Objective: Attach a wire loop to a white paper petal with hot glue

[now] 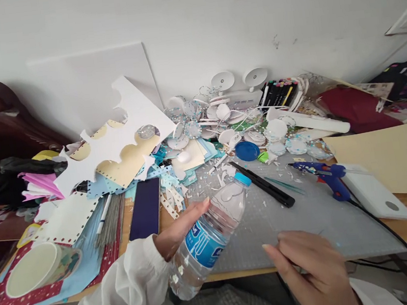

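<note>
My left hand is wrapped round a clear plastic water bottle with a blue label and a light blue cap. The bottle leans, its cap pointing up and to the right, near the front edge of the table. To its right, my right hand hovers over the front of the grey cutting mat, fingers curled in and thumb out, apart from the bottle. No object shows in it. Behind the bottle lies a black utility knife, with teal tweezers alongside.
A blue glue gun with its cord lies at the right beside a white box. White discs, a blue lid and markers crowd the back. A phone, cut paper and a paper cup occupy the left.
</note>
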Tool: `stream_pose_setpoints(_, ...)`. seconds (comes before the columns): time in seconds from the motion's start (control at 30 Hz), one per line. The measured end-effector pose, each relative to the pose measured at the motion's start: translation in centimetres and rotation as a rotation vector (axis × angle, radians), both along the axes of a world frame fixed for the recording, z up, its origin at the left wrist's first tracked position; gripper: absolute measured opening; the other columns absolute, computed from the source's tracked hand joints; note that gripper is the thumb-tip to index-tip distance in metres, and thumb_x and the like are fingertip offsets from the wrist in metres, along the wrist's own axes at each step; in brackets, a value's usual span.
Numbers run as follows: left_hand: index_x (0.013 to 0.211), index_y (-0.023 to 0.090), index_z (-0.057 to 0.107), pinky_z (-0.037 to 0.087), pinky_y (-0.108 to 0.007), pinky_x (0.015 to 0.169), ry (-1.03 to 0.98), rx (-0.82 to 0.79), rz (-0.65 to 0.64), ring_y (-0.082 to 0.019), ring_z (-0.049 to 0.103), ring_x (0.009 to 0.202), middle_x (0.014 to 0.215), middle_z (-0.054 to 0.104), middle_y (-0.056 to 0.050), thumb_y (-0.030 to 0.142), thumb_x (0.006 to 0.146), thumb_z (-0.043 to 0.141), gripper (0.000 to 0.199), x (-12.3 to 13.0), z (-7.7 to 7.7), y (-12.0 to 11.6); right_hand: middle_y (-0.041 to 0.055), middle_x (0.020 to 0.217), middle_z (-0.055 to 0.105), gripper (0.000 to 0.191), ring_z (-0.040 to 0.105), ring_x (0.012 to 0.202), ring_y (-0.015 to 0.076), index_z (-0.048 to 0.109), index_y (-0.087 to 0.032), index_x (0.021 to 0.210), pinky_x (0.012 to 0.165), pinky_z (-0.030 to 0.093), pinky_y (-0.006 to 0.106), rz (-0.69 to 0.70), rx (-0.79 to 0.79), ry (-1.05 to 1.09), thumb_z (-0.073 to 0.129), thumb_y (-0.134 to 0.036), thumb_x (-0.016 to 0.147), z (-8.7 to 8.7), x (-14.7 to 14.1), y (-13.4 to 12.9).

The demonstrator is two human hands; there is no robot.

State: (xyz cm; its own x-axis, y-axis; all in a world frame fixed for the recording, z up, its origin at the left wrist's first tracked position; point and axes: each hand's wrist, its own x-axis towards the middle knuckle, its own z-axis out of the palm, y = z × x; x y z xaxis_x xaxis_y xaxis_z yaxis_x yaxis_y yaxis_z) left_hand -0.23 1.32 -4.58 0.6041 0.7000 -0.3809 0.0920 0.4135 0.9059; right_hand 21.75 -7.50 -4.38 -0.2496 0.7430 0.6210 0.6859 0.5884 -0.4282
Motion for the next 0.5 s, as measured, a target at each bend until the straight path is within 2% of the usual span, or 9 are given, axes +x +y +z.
stream_pose_setpoints(0.07,0.104,0.013,0.068,0.052,-0.037,0.084,-0.146,-0.176,0.013,-0.024,0.07,0.087,0.092,0.074,-0.012,0.064,0.09,0.04,0.06,-0.3,-0.4,0.1,-0.006,0.052,0.03,0.039,0.031,0.048,0.0097,0.033,-0.021,0.059,0.05,0.022,0.029,0.019,-0.014,0.0,0.054,-0.007,0.089,-0.2,-0.3,0.4)
stream_pose_setpoints(0.23,0.11,0.013,0.067,0.052,-0.034,0.067,-0.182,-0.409,0.02,-0.022,0.07,0.07,0.082,0.075,-0.012,0.062,0.092,0.035,0.061,-0.2,-1.1,0.1,-0.0059,0.052,0.031,0.039,0.032,0.048,0.0091,0.032,-0.021,0.059,0.05,0.022,0.028,0.075,-0.053,0.004,0.053,-0.006,0.089,-0.2,-1.1,1.2)
stream_pose_setpoints(0.33,0.109,0.015,0.068,0.05,-0.032,0.064,-0.195,-0.478,0.044,-0.021,0.069,0.066,0.079,0.075,-0.01,0.063,0.093,0.03,0.063,0.3,-1.4,0.1,-0.0059,0.051,0.031,0.039,0.032,0.048,0.0089,0.031,-0.021,0.06,0.05,0.023,0.028,0.087,-0.07,0.007,0.053,-0.005,0.088,0.2,-1.6,1.1)
stream_pose_setpoints(0.5,0.105,0.016,0.07,0.053,-0.035,0.073,-0.171,-0.495,-0.022,-0.021,0.069,0.071,0.076,0.074,-0.008,0.066,0.092,0.029,0.066,0.2,-1.4,0.1,-0.0057,0.05,0.031,0.04,0.032,0.049,0.0095,0.031,-0.021,0.06,0.05,0.024,0.027,0.049,-0.043,0.033,0.055,-0.004,0.086,0.7,-2.0,0.5)
